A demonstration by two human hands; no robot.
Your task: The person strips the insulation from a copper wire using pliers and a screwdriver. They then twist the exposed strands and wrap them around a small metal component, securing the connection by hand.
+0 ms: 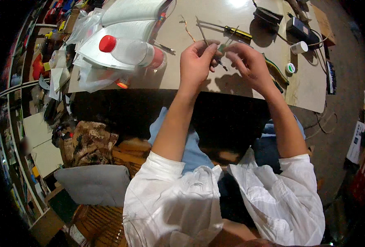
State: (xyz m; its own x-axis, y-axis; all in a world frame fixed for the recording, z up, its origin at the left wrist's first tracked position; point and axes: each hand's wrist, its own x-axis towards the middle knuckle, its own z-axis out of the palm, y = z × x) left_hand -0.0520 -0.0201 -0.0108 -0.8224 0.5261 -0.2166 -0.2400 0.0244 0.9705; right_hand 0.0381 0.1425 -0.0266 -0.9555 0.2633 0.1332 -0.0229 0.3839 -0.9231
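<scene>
Above the table's near edge, my left hand (195, 64) is closed on a thin dark rod (202, 29). The rod slants up out of the grip, and a dark tip shows below the fingers. My right hand (251, 66) is close beside it on the right, its fingers bent in and slightly blurred. At its fingertips is a small greenish thing (222, 48) with a thin line running up from it; its kind is unclear. Beyond the hands lies a screwdriver (239, 33) with a yellow and black handle. A bare copper wire (187, 29) is beyond my left hand.
On the left of the table (231, 92), a clear bottle (129, 51) with a red cap lies over an open book (120, 35). Pliers (278, 74), a round green-and-white container (290, 68), a white cap (299, 47) and a black adapter (299, 29) with cables are on the right.
</scene>
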